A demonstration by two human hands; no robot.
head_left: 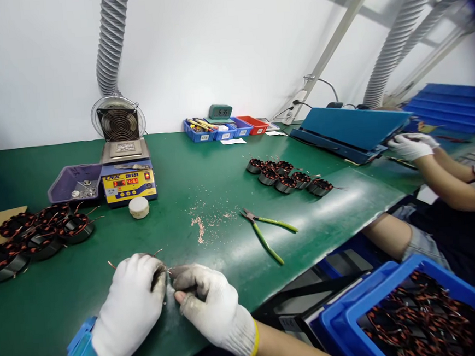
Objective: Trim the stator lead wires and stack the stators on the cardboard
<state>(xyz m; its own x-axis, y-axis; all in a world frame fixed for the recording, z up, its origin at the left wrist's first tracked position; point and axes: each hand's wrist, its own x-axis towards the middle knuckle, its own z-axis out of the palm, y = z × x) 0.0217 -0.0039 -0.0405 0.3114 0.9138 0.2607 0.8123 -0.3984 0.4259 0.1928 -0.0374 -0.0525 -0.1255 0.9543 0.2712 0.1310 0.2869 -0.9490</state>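
Both my hands wear white gloves and meet at the near edge of the green table (205,180). My left hand (128,310) is curled round a dark wound coil (158,276) with thin copper wire ends sticking out. My right hand (210,301) pinches at the coil's wires from the right, fingers pressed together. A blue strap (84,352) circles my left wrist. Green-handled pliers (266,228) lie on the table beyond my right hand.
Several wound coils lie at the left (36,235) and several more at the centre right (289,176). A solder pot with red digits (127,181), a purple tray (75,182), a white round tin (138,207) and copper scraps (200,225) sit ahead. A blue crate of coils (413,318) stands near right; a co-worker's gloved hands (410,145) work beside a blue case (349,128).
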